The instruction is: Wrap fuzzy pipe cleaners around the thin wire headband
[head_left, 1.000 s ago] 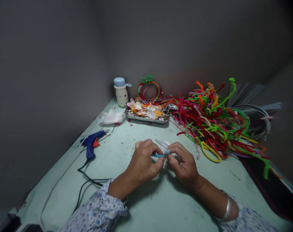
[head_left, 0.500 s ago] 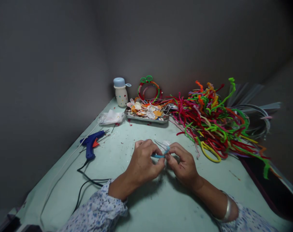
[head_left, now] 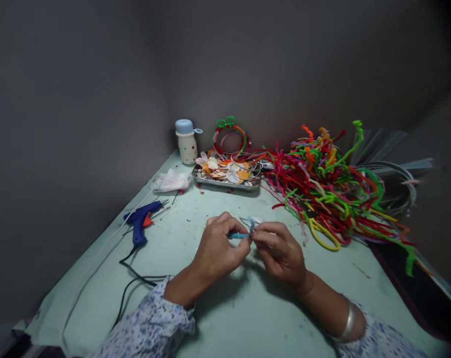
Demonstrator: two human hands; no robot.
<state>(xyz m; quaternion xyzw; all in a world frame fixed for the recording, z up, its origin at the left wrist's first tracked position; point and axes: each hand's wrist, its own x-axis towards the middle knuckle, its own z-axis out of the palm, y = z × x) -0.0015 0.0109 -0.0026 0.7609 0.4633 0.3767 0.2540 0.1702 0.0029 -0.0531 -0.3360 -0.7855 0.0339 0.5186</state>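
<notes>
Between my fingers is a blue pipe cleaner, with a fuzzy end sticking up near my right fingertips. My left hand is closed on its straight part. Pinching it close to the upright end is my right hand, thumb and fingers together. The two hands almost touch above the table. Just behind them, partly hidden, lie a thin grey pointed tool and a small clear plastic piece; I cannot make out what the tool is.
A blue glue gun with its cord lies at left. Behind stand a bottle, a plastic packet, a metal tray of petal-like pieces and a decorated headband. Tangled pipe cleaners fill the right, beside a dark flat object.
Both hands have shifted slightly left and up with the pipe cleaner. My right fingers have changed their pinch, and its fuzzy end now points more upright.
</notes>
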